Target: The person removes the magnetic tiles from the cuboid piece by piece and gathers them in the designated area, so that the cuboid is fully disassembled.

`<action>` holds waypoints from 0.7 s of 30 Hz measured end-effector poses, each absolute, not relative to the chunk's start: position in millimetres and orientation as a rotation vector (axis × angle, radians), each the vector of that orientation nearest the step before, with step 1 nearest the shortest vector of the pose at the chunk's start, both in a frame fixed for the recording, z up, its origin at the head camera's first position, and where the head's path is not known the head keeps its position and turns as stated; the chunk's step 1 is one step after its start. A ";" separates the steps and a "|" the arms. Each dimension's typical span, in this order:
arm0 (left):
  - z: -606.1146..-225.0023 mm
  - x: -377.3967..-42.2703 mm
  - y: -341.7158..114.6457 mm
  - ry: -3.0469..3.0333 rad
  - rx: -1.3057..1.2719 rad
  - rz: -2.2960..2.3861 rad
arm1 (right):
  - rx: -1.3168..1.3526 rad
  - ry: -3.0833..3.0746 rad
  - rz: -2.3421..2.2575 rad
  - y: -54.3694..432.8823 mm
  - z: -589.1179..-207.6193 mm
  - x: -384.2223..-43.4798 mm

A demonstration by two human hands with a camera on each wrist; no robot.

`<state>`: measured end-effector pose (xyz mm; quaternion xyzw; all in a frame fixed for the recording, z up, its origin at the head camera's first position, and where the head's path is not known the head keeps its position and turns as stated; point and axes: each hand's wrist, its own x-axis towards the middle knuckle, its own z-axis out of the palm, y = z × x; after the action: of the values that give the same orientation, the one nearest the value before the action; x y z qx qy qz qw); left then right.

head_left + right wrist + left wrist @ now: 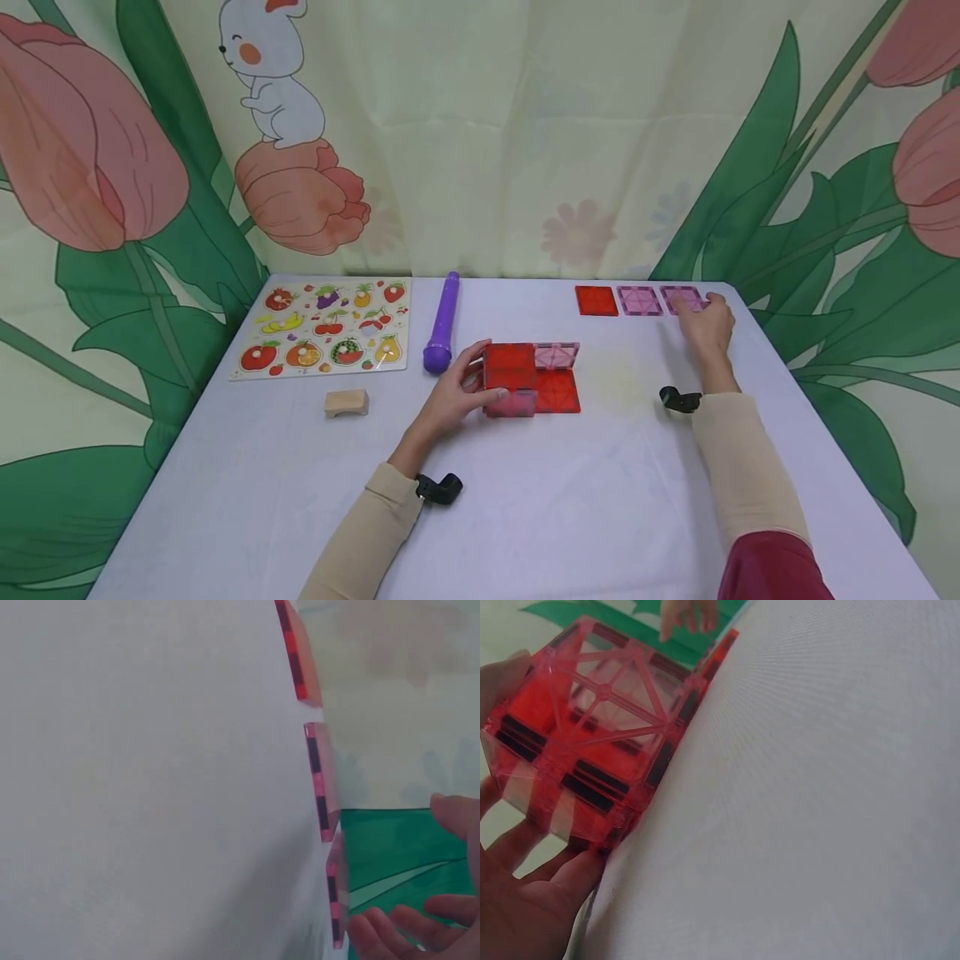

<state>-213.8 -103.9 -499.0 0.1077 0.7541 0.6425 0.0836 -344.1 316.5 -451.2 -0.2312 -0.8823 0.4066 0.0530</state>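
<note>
My left hand grips a box built of red and pink see-through magnetic tiles, with the thumb on its near side and the fingers behind. In the left wrist view the box shows a pink face with crossed ribs and dark magnets along its edges. A red tile lies flat beside the box, and a pink tile stands up behind it. At the far right, my right hand reaches over a flat pink tile. Its fingertips are right at that tile's edge, the thumb spread apart.
Another pink tile and a red tile lie in the same row by the table's back edge. To the left are a purple toy microphone, a fruit puzzle board and a small wooden block. A printed curtain hangs behind.
</note>
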 end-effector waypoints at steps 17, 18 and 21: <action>-500.0 -213.3 -105.6 2.268 0.313 1.907 | -0.478 -2.614 1.389 278.0 -446.6 -301.2; -500.1 -213.5 -105.4 2.269 0.318 1.909 | -0.462 -2.610 1.397 276.0 -445.7 -298.7; -500.4 -214.2 -104.0 2.265 0.330 1.915 | -0.427 -2.603 1.424 269.9 -442.5 -290.6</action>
<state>-214.2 -104.0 -500.4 0.1104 0.7565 0.6398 0.0784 -290.6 269.9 -442.5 -0.1421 -0.8661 0.4738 0.0717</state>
